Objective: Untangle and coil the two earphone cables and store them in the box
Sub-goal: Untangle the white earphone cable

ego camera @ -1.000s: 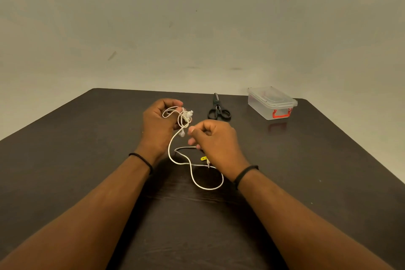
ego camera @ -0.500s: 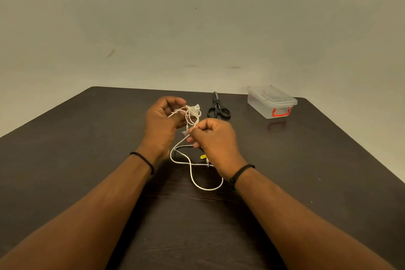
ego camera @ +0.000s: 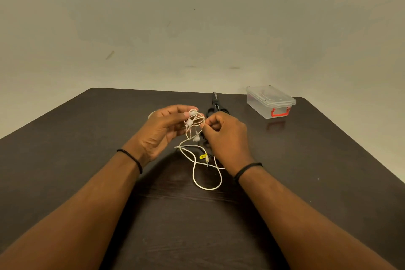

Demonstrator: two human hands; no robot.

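Observation:
A white earphone cable (ego camera: pixel 194 160) hangs in a tangle between my hands above the dark table (ego camera: pixel 87 142). My left hand (ego camera: pixel 163 129) pinches the small coiled loops and an earbud at the top. My right hand (ego camera: pixel 225 136) pinches the same bundle from the right side. The cable's lower loop lies on the table with its jack plug and a yellow tag (ego camera: pixel 203 156). A dark second cable (ego camera: pixel 205 149) shows beneath my right hand, mostly hidden. The clear plastic box (ego camera: pixel 270 103), with its lid on and a red latch, stands at the far right.
Black scissors (ego camera: pixel 215 107) lie just behind my hands, partly hidden by the right one. A plain wall rises behind the table's far edge.
Both hands have come closer together and lifted slightly. The loops at the top of the white cable are now gathered tighter between the fingers.

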